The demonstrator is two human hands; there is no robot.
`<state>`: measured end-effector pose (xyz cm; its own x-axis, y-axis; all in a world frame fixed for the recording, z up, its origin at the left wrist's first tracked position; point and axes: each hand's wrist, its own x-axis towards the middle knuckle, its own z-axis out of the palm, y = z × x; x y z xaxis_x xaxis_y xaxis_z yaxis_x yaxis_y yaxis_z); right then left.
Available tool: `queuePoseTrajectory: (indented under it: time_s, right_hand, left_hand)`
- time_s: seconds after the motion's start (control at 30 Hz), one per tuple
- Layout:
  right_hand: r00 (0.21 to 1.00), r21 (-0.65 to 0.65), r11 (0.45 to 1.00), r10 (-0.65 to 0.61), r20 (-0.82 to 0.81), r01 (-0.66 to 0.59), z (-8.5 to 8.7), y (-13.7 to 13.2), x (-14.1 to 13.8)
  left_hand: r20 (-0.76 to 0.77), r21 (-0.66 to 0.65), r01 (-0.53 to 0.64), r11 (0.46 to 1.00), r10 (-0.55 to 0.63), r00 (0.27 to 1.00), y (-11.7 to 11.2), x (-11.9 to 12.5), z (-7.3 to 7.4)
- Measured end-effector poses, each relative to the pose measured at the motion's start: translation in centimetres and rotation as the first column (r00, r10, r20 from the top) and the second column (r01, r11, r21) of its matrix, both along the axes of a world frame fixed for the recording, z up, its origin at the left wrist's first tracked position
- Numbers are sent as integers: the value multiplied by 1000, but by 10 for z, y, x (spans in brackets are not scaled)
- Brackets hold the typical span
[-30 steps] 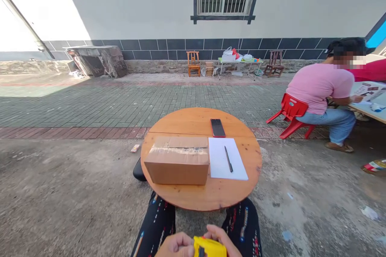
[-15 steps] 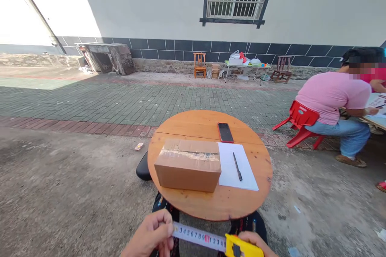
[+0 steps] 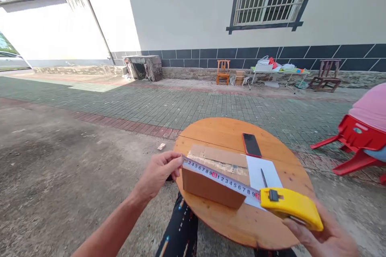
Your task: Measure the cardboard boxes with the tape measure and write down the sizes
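Observation:
My left hand (image 3: 161,170) pinches the free end of a tape measure's blade near the left end of a brown cardboard box (image 3: 211,188). In my right hand (image 3: 328,229) is the yellow tape measure (image 3: 291,207), its case gripped from below and behind. The white blade (image 3: 224,179) stretches between both hands, slanting down to the right across the box's near top edge. Whether it touches the cardboard I cannot tell. Right of the box, a black pen (image 3: 263,177) lies on a white sheet of paper (image 3: 273,168), partly hidden by the tape case.
The round wooden table (image 3: 223,126) stands before my knees, with a phone (image 3: 251,144) lying on its far right part. A person in pink (image 3: 372,102) sits on a red chair (image 3: 360,136) at the right. Along the wall stand a wooden chair (image 3: 223,73) and a cluttered folding table (image 3: 279,71).
Both hands have risen from the table's near edge to the box. More blade has been drawn out of the tape measure. The view has turned left.

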<state>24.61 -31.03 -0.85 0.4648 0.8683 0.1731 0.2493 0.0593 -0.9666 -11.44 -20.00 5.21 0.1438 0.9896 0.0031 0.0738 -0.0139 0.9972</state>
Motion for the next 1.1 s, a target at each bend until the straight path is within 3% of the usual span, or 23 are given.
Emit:
queuePoseTrajectory:
  time_s: [0.07, 0.13, 0.23, 0.53, 0.8, 1.1]
  right_hand:
    - [1000, 87, 996, -17, 13, 16, 24, 25, -7]
    - [999, 81, 997, -11, 45, 7, 41, 47, -17]
    - [999, 42, 999, 4, 37, -5, 48, 73, -28]
    - [999, -23, 999, 39, -18, -39, 19, 106, -3]
    - [993, -45, 992, 112, -35, -114, 2, 109, 6]
    - [994, -16, 995, 103, -40, -103, 0, 107, 1]
  left_hand:
    - [-17, -1, -11, 1000, 11, 1000, 21, 3, 4]
    - [-65, -8, -10, 1000, 9, 998, 41, 6, 4]
    - [-128, -25, -7, 1000, 4, 992, 64, 9, -3]
    - [-300, -27, 24, 999, -31, 954, 84, 24, -22]
    - [-412, -60, 22, 998, -45, 910, 88, 29, -15]
    - [-474, -53, -19, 998, -9, 880, 89, 36, -12]
